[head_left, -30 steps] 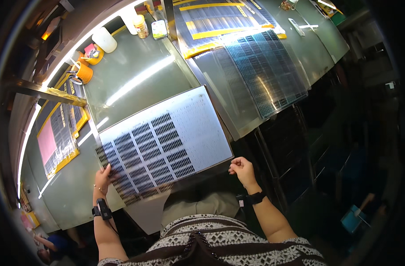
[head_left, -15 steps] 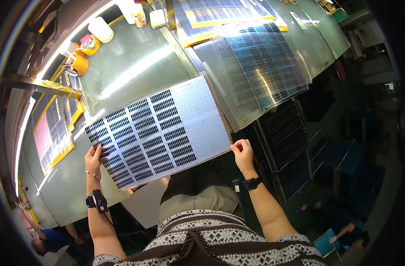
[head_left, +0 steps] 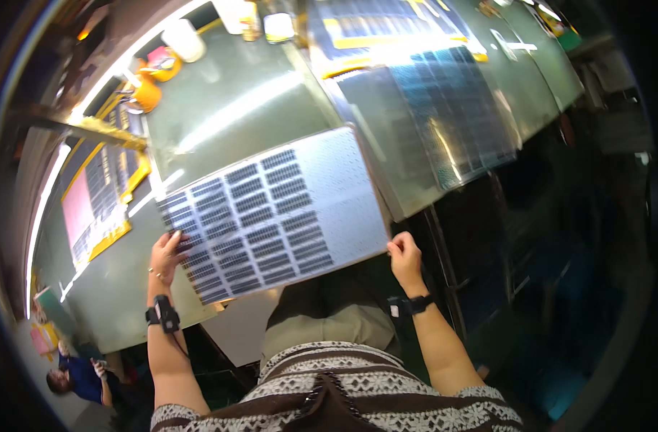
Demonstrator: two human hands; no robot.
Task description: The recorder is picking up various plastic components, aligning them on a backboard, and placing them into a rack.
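At the near side of the green bench point(head_left: 221, 115), just in front of the person's body, a patterned sheet point(head_left: 253, 212) lies over a white panel point(head_left: 347, 187), both slanting up toward the right. Small dark bars are ranked in four main columns on the sheet, broken by pale bands; the panel's right part shows plain bluish white with faint specks. At the left, the leftmost bars look duller against the bench. The left hand point(head_left: 164, 259) pinches the sheet's left edge, fingers dimly visible through it. The right hand point(head_left: 406, 263) is curled at the panel's lower right corner, fingertips at the rim; blur makes it impossible to tell whether they grip. Bare bench stretches beyond the panel's far edge, up to an orange cup point(head_left: 147, 93). Past the right edge, the neighbouring bench carries a dark blue sheet point(head_left: 462, 111), well apart; the near edge faces the person's trousers point(head_left: 329, 327).
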